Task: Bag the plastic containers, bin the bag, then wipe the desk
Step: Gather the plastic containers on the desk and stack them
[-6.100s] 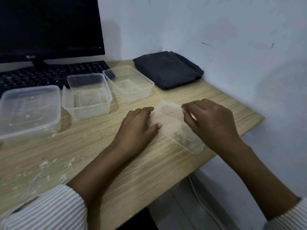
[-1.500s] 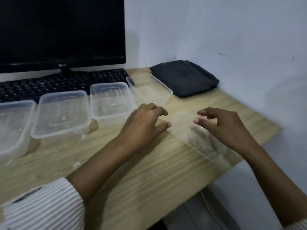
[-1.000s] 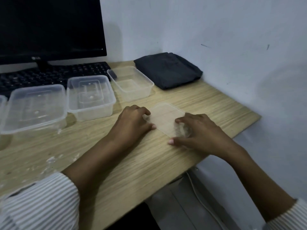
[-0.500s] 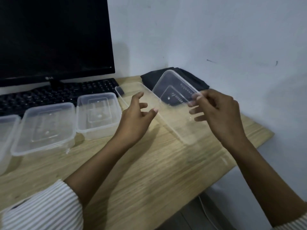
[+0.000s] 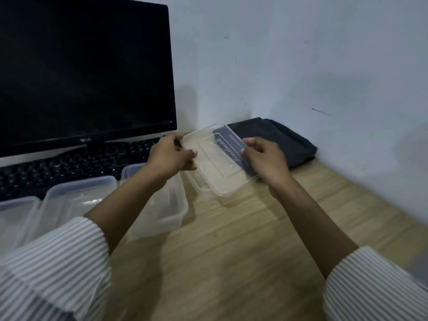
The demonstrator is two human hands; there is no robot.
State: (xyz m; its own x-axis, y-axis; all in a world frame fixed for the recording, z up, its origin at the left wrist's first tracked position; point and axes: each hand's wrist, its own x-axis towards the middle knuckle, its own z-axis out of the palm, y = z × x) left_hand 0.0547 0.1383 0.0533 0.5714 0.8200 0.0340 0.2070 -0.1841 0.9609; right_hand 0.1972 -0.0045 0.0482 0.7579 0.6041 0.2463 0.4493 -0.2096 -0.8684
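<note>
Both grips (image 5: 172,156) (image 5: 264,158) on clear lid (image 5: 215,158)

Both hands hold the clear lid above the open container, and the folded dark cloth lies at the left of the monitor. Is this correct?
Not quite. The head view shows the folded dark cloth to the right of the monitor, in the corner by the wall. The rest holds: left hand and right hand hold the clear lid above the open container.

wooden desk (image 5: 231,251): keyboard (image 5: 69,167), clear containers (image 5: 76,200), folded dark cloth (image 5: 278,140) on top.
</note>
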